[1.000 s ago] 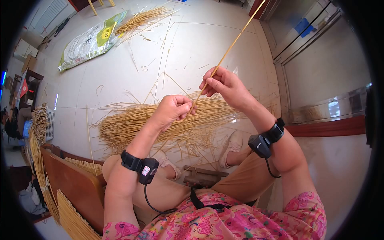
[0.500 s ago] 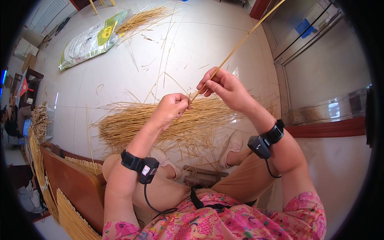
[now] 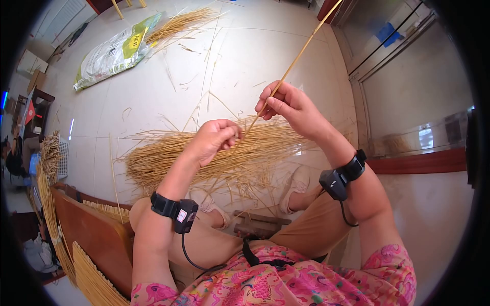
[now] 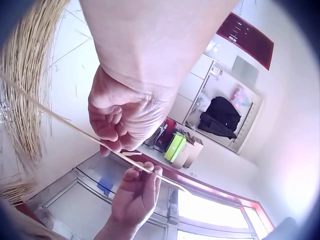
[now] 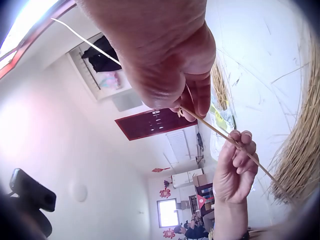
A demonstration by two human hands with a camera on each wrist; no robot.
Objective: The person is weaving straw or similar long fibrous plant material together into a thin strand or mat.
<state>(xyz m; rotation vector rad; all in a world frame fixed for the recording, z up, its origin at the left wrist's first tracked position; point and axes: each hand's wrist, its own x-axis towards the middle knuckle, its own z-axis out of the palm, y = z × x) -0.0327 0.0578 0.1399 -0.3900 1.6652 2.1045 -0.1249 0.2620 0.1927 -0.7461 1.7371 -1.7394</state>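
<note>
In the head view the right hand point(image 3: 296, 109) pinches a long thin straw stalk point(image 3: 306, 45) between thumb and fingers, its upper part slanting up to the right. The left hand point(image 3: 213, 140) is beside the stalk's lower part, fingers curled. In the right wrist view the stalk point(image 5: 212, 128) crosses the left hand's fingers point(image 5: 240, 145) and runs on past them. From the left wrist, the stalk point(image 4: 65, 122) passes at the left hand's fingertips, with the right hand point(image 4: 134, 197) further along it. Below both hands a large heap of straw point(image 3: 168, 158) lies on the floor.
A white and green bag point(image 3: 115, 58) with straw sticking out lies at the upper left. Tied straw point(image 3: 48, 194) and a brown wooden panel point(image 3: 92, 219) stand at the left. A glass door point(image 3: 418, 86) is at the right; shoes point(image 3: 296, 188) are below the heap.
The stalk's upper end swung right, then back left. The left hand has shifted slightly left, its fingers looser than half a second ago. The right hand stays on the stalk.
</note>
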